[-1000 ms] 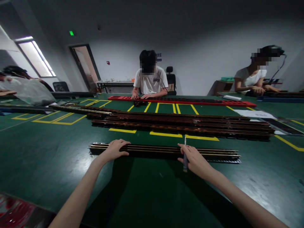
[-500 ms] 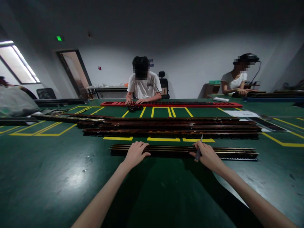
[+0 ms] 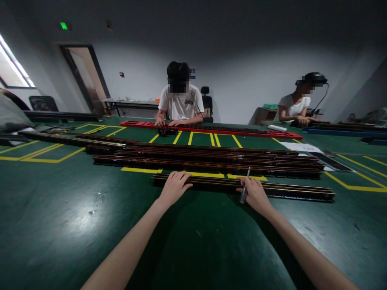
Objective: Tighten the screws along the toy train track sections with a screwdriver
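Observation:
In front of me lies a short bundle of long dark rails with brassy edges, slightly slanted on the green table. My left hand is over its left part, fingers across the top and thumb on the near side. Farther right, my right hand touches the same bundle with its fingertips. It also grips a slim pen-like tool, whose pointed tip faces up and away from me. Just behind the bundle is a larger stack of similar dark rails, close to its far edge.
Yellow tape lines mark the green table. A long red tray lies beyond the stack, where a co-worker sits. Another person works at far right. White paper lies at right.
The near bundle has slid right along the larger stack, its left end now nearer to it. Both hands have stayed on it. The whole view has also tilted a little.

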Tool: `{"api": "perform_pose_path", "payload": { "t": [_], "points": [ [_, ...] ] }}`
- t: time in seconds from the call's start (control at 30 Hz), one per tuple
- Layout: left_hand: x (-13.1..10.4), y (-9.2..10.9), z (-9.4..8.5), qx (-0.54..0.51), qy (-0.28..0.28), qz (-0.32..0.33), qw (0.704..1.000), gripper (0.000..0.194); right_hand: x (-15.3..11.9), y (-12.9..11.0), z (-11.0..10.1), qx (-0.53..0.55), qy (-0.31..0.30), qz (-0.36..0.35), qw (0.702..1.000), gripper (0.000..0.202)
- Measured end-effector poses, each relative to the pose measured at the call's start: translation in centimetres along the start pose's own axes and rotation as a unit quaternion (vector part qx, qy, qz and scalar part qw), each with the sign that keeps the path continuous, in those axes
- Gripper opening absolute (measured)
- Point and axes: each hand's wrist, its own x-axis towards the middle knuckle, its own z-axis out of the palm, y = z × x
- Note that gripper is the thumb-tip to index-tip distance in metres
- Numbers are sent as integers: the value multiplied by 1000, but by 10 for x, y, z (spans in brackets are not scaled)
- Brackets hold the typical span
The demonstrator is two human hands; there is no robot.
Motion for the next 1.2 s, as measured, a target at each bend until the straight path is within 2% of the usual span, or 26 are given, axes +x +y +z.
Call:
{"api": "perform_pose_path", "payload": {
  "t": [0.2, 0.27, 0.43, 0.57, 0.67, 0.77, 0.97, 1.2],
  "points": [
    [-15, -47, -11, 6, 71, -142, 987, 33, 7, 13, 14, -27, 43, 44, 998, 9],
    [-15, -54, -9, -8, 81, -158, 984, 31, 11, 18, 17, -34, 62, 53, 996, 8],
    [-13, -59, 1, -34, 110, -139, 984, 32, 19, 24, 21, -42, 75, 62, 994, 10],
    [-10, -68, 8, -76, 172, -212, 959, 36, 21, 26, 22, -52, 74, 56, 994, 7],
    [-7, -74, 9, -153, 153, -272, 938, 37, 21, 27, 24, -46, 72, 52, 995, 6],
    [-3, -78, 7, -189, 141, -302, 924, 37, 21, 29, 26, -39, 87, 61, 994, 9],
    [-1, -79, 1, -227, 145, -322, 908, 38, 22, 32, 30, -31, 92, 85, 992, 14],
    [-2, -73, -6, -246, 131, -332, 901, 39, 22, 32, 29, -42, 87, 66, 993, 14]
  ]
}}
